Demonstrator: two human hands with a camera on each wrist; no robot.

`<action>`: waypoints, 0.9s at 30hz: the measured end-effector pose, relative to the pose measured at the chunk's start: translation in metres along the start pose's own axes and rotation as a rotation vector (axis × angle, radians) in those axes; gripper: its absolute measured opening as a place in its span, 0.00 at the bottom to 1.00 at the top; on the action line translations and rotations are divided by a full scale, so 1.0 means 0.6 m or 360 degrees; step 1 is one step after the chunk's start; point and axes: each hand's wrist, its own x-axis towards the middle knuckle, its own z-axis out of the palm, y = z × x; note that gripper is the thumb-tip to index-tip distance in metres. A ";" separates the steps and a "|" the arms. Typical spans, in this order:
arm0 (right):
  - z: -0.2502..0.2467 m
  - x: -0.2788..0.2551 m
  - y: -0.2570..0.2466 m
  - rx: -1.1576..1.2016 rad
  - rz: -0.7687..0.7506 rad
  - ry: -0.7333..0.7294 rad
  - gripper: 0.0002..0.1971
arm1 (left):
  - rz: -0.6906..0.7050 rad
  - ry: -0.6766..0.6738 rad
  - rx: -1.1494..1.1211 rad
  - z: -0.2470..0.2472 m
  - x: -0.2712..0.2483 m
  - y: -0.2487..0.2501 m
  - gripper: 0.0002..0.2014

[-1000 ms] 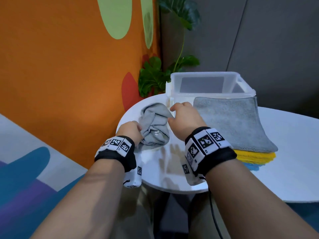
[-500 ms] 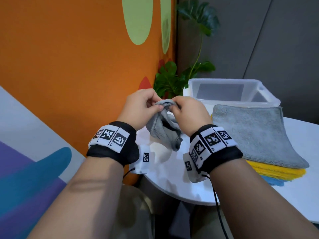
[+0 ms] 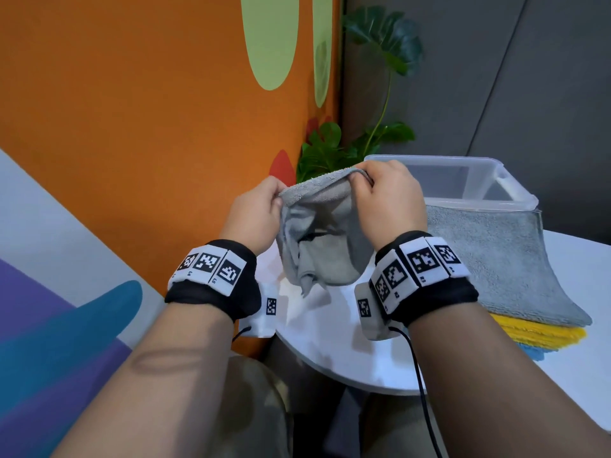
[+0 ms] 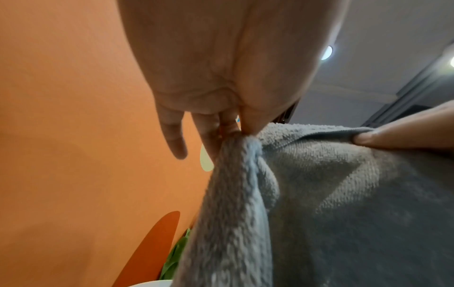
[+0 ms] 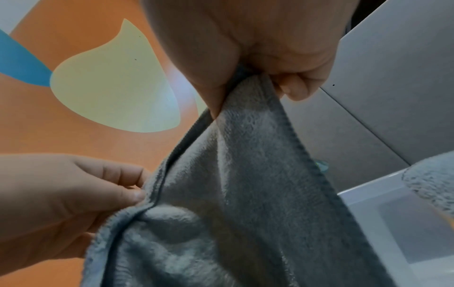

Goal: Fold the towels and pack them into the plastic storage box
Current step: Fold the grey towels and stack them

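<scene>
Above table (image 3: 334,355) — gray towel (image 3: 322,239) hangs | top edge level | 2 hands pinch

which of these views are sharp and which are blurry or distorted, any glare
Head view: sharp on both hands and the gray towel, table glossy with soft reflections, edges bent by the wide lens. Left wrist view: left hand looms large, towel fuzzy low down, ceiling lamp glares. Right wrist view: towel soft, right hand shaded, storage box washed out.
</scene>
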 end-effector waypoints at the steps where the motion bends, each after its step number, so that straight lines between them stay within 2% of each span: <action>1: 0.000 0.001 0.001 -0.0001 0.0015 0.0018 0.13 | -0.0003 0.0000 -0.0036 -0.001 0.001 0.003 0.08; 5: -0.003 0.006 0.004 -0.0038 0.0010 0.0078 0.14 | -0.0009 -0.0070 -0.0216 0.000 -0.002 0.017 0.08; 8: -0.010 0.007 0.008 -0.0034 0.0053 0.0091 0.15 | 0.0061 -0.0134 -0.0043 0.003 -0.008 0.018 0.08; 10: -0.016 0.009 0.014 0.0019 0.0114 0.0140 0.14 | 0.0073 -0.0077 -0.0013 0.001 -0.007 0.010 0.10; 14: -0.036 0.016 0.026 0.0040 0.0246 0.0298 0.15 | -0.0073 0.0077 -0.0120 -0.017 -0.009 -0.013 0.08; 18: -0.055 0.026 0.034 0.0082 0.0342 0.0407 0.15 | -0.0176 0.0256 0.0050 -0.042 -0.004 -0.041 0.06; 20: -0.059 0.027 0.035 0.0107 0.0349 0.0431 0.15 | -0.0231 0.0303 0.0136 -0.051 -0.004 -0.052 0.08; 24: -0.056 0.023 0.030 0.0130 0.0340 0.0446 0.13 | -0.0404 0.0302 0.0115 -0.058 -0.003 -0.057 0.08; 27: -0.050 0.020 0.024 0.0179 0.0330 0.0447 0.10 | -0.0522 0.0203 -0.0195 -0.055 0.000 -0.053 0.08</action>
